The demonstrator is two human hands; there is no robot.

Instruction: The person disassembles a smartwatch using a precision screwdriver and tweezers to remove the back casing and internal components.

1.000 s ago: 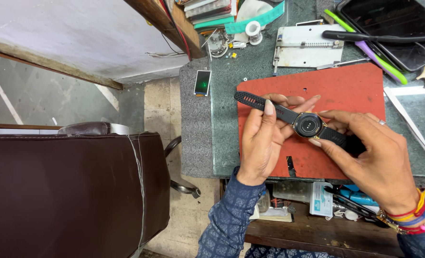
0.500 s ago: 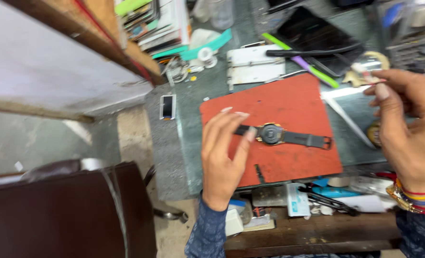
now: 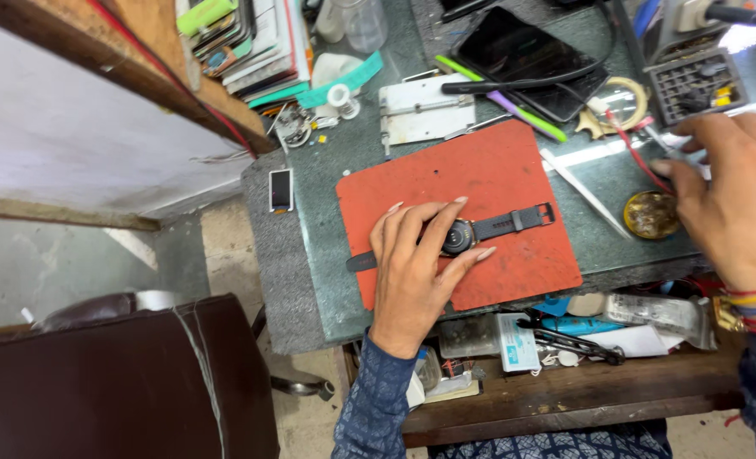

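The left hand (image 3: 416,272) lies flat on a red mat (image 3: 480,170) in the middle of a grey stone worktop (image 3: 327,280), fingers spread and pressing on a black watch (image 3: 461,235); it is not closed around the watch, only resting on it with the fingertips either side of the round case. One strap (image 3: 518,221) runs out to the right across the mat, the other end pokes out to the left from under the palm. The right hand (image 3: 735,200) is well apart from the watch, over the right edge of the worktop, with its fingers pinched on a thin tool (image 3: 658,140) that has a red wire beside it; what kind of tool it is cannot be told. Just below that hand sits a small round brass tin (image 3: 650,214), and a pair of tweezers (image 3: 583,191) lies between the tin and the mat. Above the mat are a metal clamp plate (image 3: 420,106), a green and purple pen (image 3: 501,102) and a dark tablet (image 3: 522,55). A small phone (image 3: 281,189) lies at the left edge of the worktop, and a brown chair (image 3: 123,382) stands at the lower left
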